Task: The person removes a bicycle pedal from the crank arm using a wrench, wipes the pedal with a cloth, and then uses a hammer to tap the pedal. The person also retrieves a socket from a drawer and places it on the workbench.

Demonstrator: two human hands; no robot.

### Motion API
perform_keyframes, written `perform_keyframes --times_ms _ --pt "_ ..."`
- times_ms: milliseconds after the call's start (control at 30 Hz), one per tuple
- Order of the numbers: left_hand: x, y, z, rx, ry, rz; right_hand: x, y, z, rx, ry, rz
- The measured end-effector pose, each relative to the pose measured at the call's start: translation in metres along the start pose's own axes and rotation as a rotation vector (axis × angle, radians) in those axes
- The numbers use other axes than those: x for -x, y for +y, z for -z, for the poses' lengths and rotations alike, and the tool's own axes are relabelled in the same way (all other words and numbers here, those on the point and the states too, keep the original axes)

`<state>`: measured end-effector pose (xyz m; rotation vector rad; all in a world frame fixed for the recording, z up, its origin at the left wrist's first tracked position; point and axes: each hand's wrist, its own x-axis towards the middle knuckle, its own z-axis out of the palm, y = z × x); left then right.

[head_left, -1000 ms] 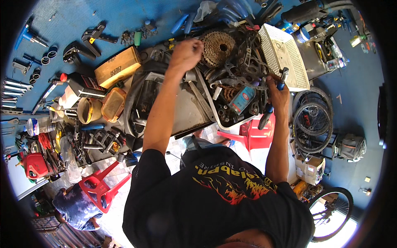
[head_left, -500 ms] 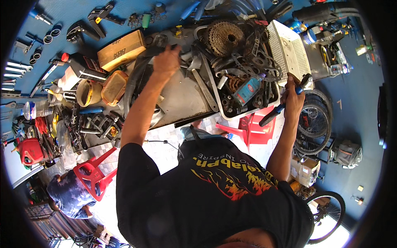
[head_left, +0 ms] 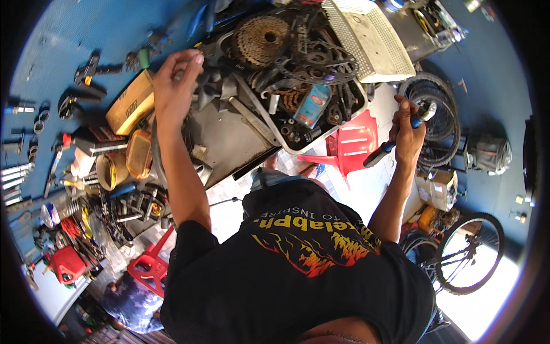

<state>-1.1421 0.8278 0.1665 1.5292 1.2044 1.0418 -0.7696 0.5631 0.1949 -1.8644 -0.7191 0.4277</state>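
Observation:
My left hand (head_left: 176, 86) hovers over the cluttered workbench (head_left: 230, 143), beside dark rubber and metal parts. Its fingers are curled toward the thumb; whatever they may hold is hidden. In my right hand (head_left: 408, 132), off to the right of the bench, is a tool with a blue-and-black handle (head_left: 379, 153) and a shiny metal head, tilted with the head up. Nearer the middle, a white tray (head_left: 298, 150) holds a rusty bicycle cassette (head_left: 260, 41), a blue bottle (head_left: 313, 106), chainrings and other greasy parts. A long flat metal tool (head_left: 252, 121) lies beside the tray.
A white perforated basket (head_left: 385, 76) stands right of the tray. Left are a wooden box (head_left: 130, 103) and a round tub (head_left: 112, 171). A red chair (head_left: 356, 146) is beyond the bench edge. Bicycle wheels (head_left: 435, 109) lean at the right wall. Another person (head_left: 134, 304) is at lower left.
The whole view has shifted, with bench items now farther left and higher. My left hand has lifted from the dark rubber and drawn its fingers in. My right hand keeps holding the tool.

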Motion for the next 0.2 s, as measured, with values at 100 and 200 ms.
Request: perform_keyframes --times_ms 100,200 --pt "0.048 0.039 -0.042 0.420 -0.257 0.002 0.016 0.012 0.021 0.031 -0.077 0.075" --pt "0.080 0.069 -0.083 0.419 -0.579 0.031 0.035 0.021 0.047 -0.179 -0.200 0.023"
